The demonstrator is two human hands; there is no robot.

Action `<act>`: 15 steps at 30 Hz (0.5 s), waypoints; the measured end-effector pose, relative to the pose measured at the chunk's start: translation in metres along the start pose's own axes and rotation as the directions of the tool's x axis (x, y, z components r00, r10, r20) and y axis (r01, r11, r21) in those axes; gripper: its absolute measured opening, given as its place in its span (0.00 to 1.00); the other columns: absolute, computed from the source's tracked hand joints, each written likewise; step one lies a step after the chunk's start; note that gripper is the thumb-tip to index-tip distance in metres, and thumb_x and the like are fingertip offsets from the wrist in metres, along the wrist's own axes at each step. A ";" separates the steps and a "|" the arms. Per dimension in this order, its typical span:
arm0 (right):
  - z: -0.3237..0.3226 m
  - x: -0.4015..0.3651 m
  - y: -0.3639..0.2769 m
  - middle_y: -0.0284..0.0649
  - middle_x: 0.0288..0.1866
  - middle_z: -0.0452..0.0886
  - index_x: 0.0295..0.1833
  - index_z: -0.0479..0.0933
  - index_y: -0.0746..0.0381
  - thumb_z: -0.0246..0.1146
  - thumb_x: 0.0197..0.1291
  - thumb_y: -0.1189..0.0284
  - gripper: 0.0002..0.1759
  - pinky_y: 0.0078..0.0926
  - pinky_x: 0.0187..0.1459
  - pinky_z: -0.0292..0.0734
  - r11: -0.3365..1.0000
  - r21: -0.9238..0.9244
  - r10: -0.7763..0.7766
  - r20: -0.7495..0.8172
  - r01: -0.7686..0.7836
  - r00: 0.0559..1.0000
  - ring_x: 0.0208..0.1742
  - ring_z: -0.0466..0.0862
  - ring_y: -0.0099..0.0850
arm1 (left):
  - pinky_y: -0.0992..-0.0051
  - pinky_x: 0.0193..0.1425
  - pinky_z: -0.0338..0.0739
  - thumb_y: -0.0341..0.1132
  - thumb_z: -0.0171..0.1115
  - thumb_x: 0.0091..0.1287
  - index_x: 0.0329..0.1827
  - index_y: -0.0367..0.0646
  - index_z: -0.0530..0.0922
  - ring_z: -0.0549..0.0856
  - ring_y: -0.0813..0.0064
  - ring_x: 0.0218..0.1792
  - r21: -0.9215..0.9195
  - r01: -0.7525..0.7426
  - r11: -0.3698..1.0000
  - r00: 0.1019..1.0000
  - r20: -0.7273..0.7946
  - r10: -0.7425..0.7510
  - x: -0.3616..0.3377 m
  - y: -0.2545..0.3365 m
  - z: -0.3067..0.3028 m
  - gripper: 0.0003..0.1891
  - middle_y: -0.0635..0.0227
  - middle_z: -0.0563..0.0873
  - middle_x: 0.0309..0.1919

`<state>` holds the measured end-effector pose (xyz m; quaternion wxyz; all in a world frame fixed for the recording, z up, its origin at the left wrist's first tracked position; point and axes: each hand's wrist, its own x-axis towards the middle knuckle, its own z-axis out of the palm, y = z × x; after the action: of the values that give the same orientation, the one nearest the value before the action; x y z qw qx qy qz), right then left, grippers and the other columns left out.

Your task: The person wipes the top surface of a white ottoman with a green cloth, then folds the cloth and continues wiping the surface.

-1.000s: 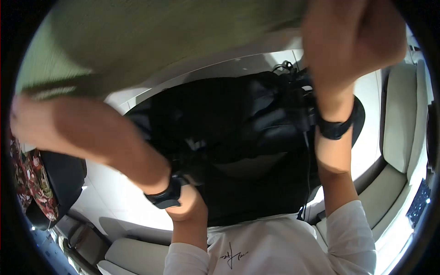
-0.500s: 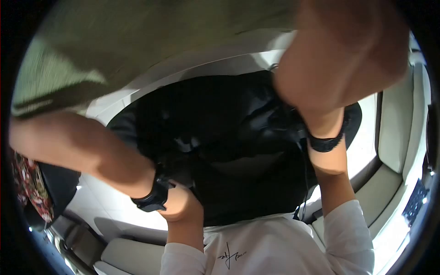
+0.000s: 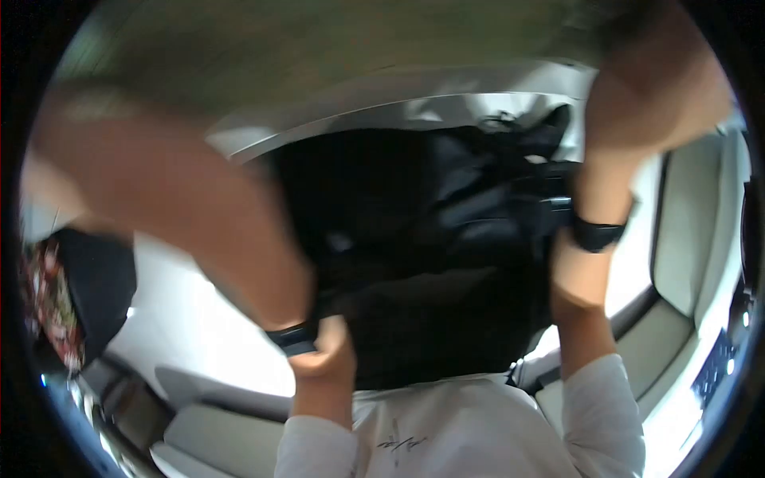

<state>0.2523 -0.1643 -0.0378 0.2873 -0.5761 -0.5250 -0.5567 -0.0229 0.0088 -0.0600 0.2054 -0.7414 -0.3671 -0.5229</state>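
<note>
A green cloth point(image 3: 319, 64) fills the top of the head view, close to the camera and blurred. My left hand point(image 3: 175, 199) is large and smeared at its left end, with a black band point(image 3: 295, 338) around the wrist. At the cloth's right end is my right hand point(image 3: 661, 88), with a second black band point(image 3: 598, 235) on that wrist. Both hands appear closed on the cloth, but their fingertips are out of sight. Below them lies my lap in black clothing point(image 3: 414, 327), with glossy black folds point(image 3: 478, 207) toward the right. The cloth's full shape is cut off.
Pale cushioned seats stand at the right point(image 3: 693, 231) and lower left point(image 3: 231, 442). On the left, a floral fabric point(image 3: 56, 295) lies beside a dark rounded shape point(image 3: 100, 295). White floor point(image 3: 207, 327) shows between the lap and the seats.
The green cloth has shifted right and now covers more of the top. My left hand has swung inward to the right; my right hand has moved outward to the right.
</note>
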 end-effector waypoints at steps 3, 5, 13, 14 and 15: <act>0.020 0.000 -0.048 0.46 0.44 0.86 0.50 0.85 0.66 0.54 0.67 0.75 0.15 0.40 0.52 0.71 0.999 0.049 0.017 -0.078 -0.014 0.997 0.45 0.83 0.45 | 0.41 0.81 0.46 0.38 0.43 0.81 0.74 0.33 0.67 0.60 0.43 0.78 -0.058 0.100 0.993 0.995 -0.001 -0.101 0.015 -0.013 -0.002 0.24 0.46 0.69 0.73; 0.026 0.003 -0.058 0.46 0.46 0.87 0.50 0.85 0.66 0.53 0.69 0.74 0.16 0.41 0.55 0.71 0.996 0.080 0.036 -0.079 -0.029 0.996 0.47 0.83 0.45 | 0.40 0.82 0.45 0.38 0.43 0.81 0.75 0.33 0.67 0.59 0.42 0.79 -0.101 0.158 0.982 0.987 0.012 -0.158 0.022 -0.009 0.000 0.25 0.46 0.68 0.74; 0.007 0.050 -0.027 0.48 0.51 0.89 0.51 0.86 0.66 0.48 0.76 0.71 0.20 0.42 0.65 0.71 0.919 0.185 0.348 0.030 -0.348 0.937 0.55 0.85 0.46 | 0.38 0.84 0.40 0.40 0.43 0.81 0.75 0.34 0.66 0.55 0.42 0.82 -0.390 0.236 0.890 0.969 0.168 -0.183 0.035 0.071 -0.020 0.26 0.47 0.67 0.76; 0.005 0.051 -0.030 0.48 0.52 0.89 0.52 0.86 0.66 0.48 0.77 0.71 0.20 0.42 0.66 0.70 0.903 0.182 0.386 0.052 -0.388 0.921 0.57 0.84 0.46 | 0.38 0.84 0.40 0.40 0.43 0.81 0.75 0.34 0.66 0.55 0.42 0.82 -0.385 0.242 0.890 0.966 0.186 -0.182 0.034 0.067 -0.024 0.26 0.47 0.67 0.77; 0.001 0.050 -0.031 0.48 0.53 0.88 0.53 0.86 0.66 0.48 0.77 0.71 0.20 0.42 0.68 0.68 0.887 0.168 0.422 0.080 -0.429 0.903 0.58 0.84 0.46 | 0.37 0.84 0.41 0.41 0.44 0.80 0.74 0.32 0.68 0.58 0.40 0.81 -0.359 0.261 0.896 0.959 0.201 -0.199 0.033 0.059 -0.025 0.27 0.46 0.68 0.75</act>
<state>0.2154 -0.1401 0.0015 0.4427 -0.6599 -0.4403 -0.4180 0.0126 -0.0360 -0.0156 -0.0364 -0.7577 -0.3587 -0.5439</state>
